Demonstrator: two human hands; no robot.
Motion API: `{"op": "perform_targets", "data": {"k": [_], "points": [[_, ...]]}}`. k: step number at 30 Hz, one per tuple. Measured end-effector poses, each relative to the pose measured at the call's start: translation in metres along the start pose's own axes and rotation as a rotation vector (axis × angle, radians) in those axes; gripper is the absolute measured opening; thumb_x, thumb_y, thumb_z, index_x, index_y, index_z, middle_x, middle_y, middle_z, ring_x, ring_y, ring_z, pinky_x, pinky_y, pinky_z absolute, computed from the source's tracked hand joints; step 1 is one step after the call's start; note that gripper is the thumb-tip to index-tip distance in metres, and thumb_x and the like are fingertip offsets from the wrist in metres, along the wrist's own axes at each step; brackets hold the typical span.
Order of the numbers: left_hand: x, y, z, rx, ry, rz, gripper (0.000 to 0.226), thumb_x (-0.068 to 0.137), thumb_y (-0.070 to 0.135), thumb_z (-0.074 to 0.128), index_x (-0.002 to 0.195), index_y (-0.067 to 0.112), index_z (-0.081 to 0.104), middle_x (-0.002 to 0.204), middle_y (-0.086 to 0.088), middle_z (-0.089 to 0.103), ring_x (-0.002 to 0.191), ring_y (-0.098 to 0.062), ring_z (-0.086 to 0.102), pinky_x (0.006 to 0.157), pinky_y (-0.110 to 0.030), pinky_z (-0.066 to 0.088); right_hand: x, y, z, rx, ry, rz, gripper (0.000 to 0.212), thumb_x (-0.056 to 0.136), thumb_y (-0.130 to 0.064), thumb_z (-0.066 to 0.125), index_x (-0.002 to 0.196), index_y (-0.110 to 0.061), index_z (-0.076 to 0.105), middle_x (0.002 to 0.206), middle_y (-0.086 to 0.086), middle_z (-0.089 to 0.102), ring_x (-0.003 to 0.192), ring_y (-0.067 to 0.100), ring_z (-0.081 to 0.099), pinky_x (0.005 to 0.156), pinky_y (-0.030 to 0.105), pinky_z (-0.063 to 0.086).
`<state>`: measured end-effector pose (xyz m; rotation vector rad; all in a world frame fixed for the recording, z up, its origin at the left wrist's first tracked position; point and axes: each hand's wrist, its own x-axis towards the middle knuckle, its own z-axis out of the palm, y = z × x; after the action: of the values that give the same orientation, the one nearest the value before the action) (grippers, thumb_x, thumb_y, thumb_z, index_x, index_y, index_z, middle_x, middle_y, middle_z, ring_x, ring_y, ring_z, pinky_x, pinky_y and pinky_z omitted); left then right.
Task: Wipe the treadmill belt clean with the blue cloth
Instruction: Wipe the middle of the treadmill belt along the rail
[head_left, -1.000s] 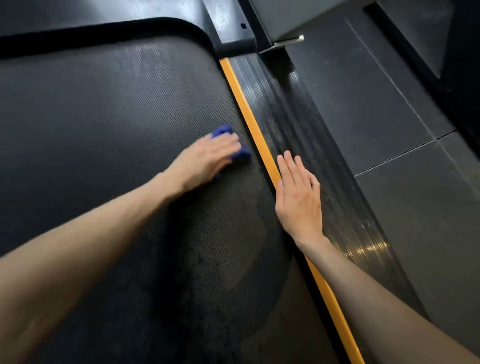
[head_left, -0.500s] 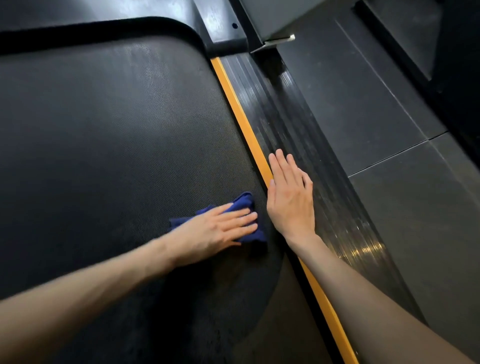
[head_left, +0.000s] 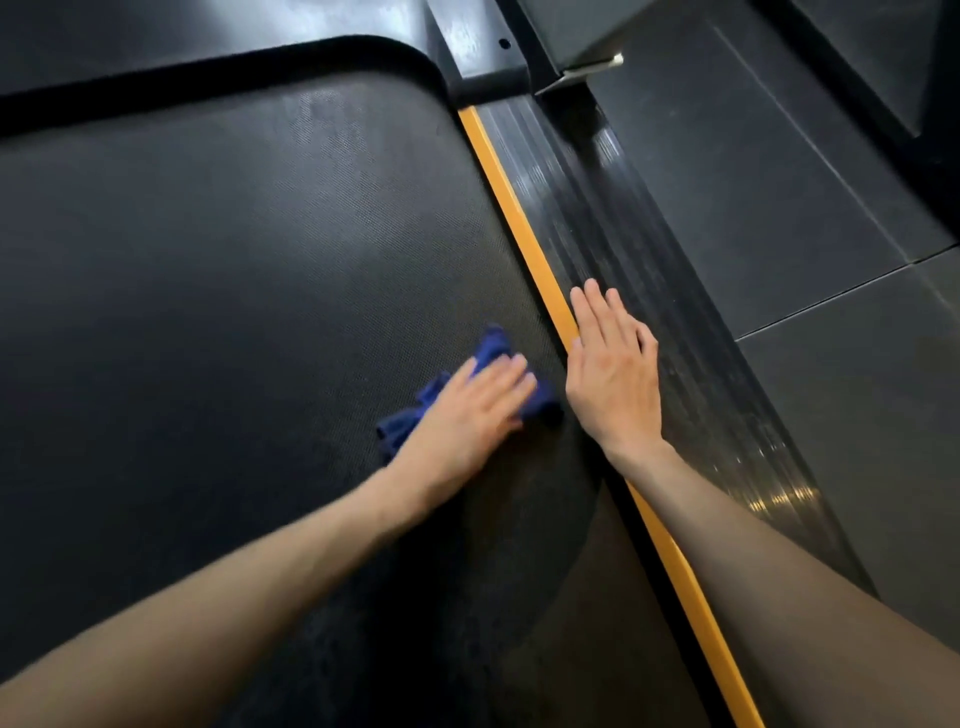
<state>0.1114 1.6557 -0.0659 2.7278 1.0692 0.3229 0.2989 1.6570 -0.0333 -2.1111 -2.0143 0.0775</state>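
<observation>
Leaning over the treadmill, the person has both bare arms stretched out from the near side. The left hand (head_left: 467, 415) lies flat on the blue cloth (head_left: 493, 348), fingers straight and close together, pressing it down onto the treadmill belt (head_left: 234, 286). The fingers look slightly blurred. The cloth is bunched up under the palm, with crumpled ends poking out to the left and on the far side of the fingers. It sits on the right part of the belt, just beside the orange strip (head_left: 514, 208) that runs along the belt's right edge. The right hand (head_left: 610, 374) rests palm down on the ribbed black side rail (head_left: 597, 208), fingers straight and lightly spread, its thumb side touching the orange strip. The two hands are close but apart. Dark floor tiles (head_left: 779, 208) lie to the right of the rail.
</observation>
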Motion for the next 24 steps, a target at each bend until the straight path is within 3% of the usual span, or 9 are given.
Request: {"op": "perform_targets", "data": {"k": [4,6,10,12,14,17,19,22,24], "points": [[-0.052,0.035,-0.002,-0.052,-0.206,0.332,0.046,0.094,0.026,0.034,0.138,0.014,0.042,0.144,-0.005,0.044,0.134,-0.02,0.038,0.114,-0.04,0.022,0.0,0.001,-0.001,-0.016,-0.015,-0.012,0.053,0.096,-0.025,0.026,0.148,-0.013,0.028,0.155,0.004,0.025,0.143,0.019,0.02,0.111,0.039,0.022],[-0.044,0.004,-0.007,-0.004,-0.179,0.304,0.046,0.094,0.025,0.036,0.139,0.015,0.043,0.145,-0.005,0.042,0.136,-0.02,0.035,0.113,-0.038,0.017,0.0,0.001,-0.001,-0.004,-0.022,-0.02,0.053,0.096,-0.025,0.026,0.148,-0.013,0.027,0.155,0.005,0.025,0.143,0.02,0.021,0.111,0.039,0.022],[-0.019,-0.088,-0.03,0.074,0.012,-0.348,0.036,0.094,0.019,0.036,0.129,0.013,0.044,0.134,-0.016,0.049,0.125,-0.032,0.045,0.105,-0.042,0.028,-0.001,0.003,-0.002,0.0,-0.049,-0.023,0.052,0.099,-0.026,0.026,0.149,-0.013,0.025,0.156,0.005,0.022,0.145,0.02,0.017,0.113,0.037,0.017],[-0.021,-0.113,-0.043,0.059,0.051,-0.681,0.039,0.097,0.016,0.039,0.134,0.007,0.042,0.143,-0.018,0.039,0.132,-0.034,0.036,0.107,-0.043,0.026,0.001,0.004,-0.003,0.007,-0.071,-0.036,0.05,0.101,-0.023,0.029,0.15,-0.013,0.022,0.157,0.004,0.018,0.145,0.02,0.013,0.115,0.037,0.014],[-0.018,-0.099,-0.045,0.05,0.077,-0.799,0.042,0.099,0.02,0.034,0.137,0.004,0.039,0.148,-0.017,0.033,0.136,-0.032,0.03,0.107,-0.043,0.027,0.003,0.005,-0.005,0.026,-0.09,-0.032,0.051,0.102,-0.023,0.03,0.151,-0.014,0.019,0.158,0.003,0.015,0.146,0.019,0.009,0.115,0.036,0.01],[-0.017,-0.026,-0.024,0.095,0.031,-0.566,0.052,0.089,0.027,0.023,0.127,0.005,0.051,0.135,-0.017,0.048,0.123,-0.031,0.048,0.094,-0.041,0.042,0.003,0.003,-0.005,0.018,-0.111,-0.021,0.051,0.102,-0.022,0.031,0.151,-0.014,0.018,0.158,0.003,0.013,0.146,0.019,0.007,0.116,0.036,0.009],[-0.025,0.038,-0.005,0.026,-0.007,-0.315,0.052,0.083,0.029,0.031,0.12,0.009,0.061,0.127,-0.012,0.059,0.115,-0.027,0.058,0.092,-0.039,0.047,0.004,0.001,-0.004,0.019,-0.108,-0.025,0.051,0.102,-0.021,0.032,0.15,-0.014,0.018,0.158,0.004,0.013,0.146,0.02,0.008,0.115,0.037,0.011],[-0.045,0.095,0.005,0.03,-0.131,-0.024,0.049,0.085,0.031,0.037,0.126,0.015,0.059,0.132,-0.003,0.057,0.121,-0.018,0.055,0.105,-0.036,0.03,0.002,0.001,-0.005,0.007,-0.114,-0.029,0.052,0.101,-0.021,0.032,0.151,-0.013,0.017,0.158,0.005,0.012,0.146,0.021,0.008,0.115,0.038,0.012],[-0.047,0.083,0.007,0.074,-0.098,0.005,0.048,0.087,0.029,0.037,0.129,0.015,0.056,0.135,-0.002,0.054,0.123,-0.018,0.052,0.105,-0.035,0.027,0.001,0.003,-0.005,-0.015,-0.108,-0.049,0.052,0.102,-0.022,0.031,0.151,-0.012,0.016,0.158,0.006,0.012,0.146,0.022,0.008,0.115,0.038,0.012]]}}
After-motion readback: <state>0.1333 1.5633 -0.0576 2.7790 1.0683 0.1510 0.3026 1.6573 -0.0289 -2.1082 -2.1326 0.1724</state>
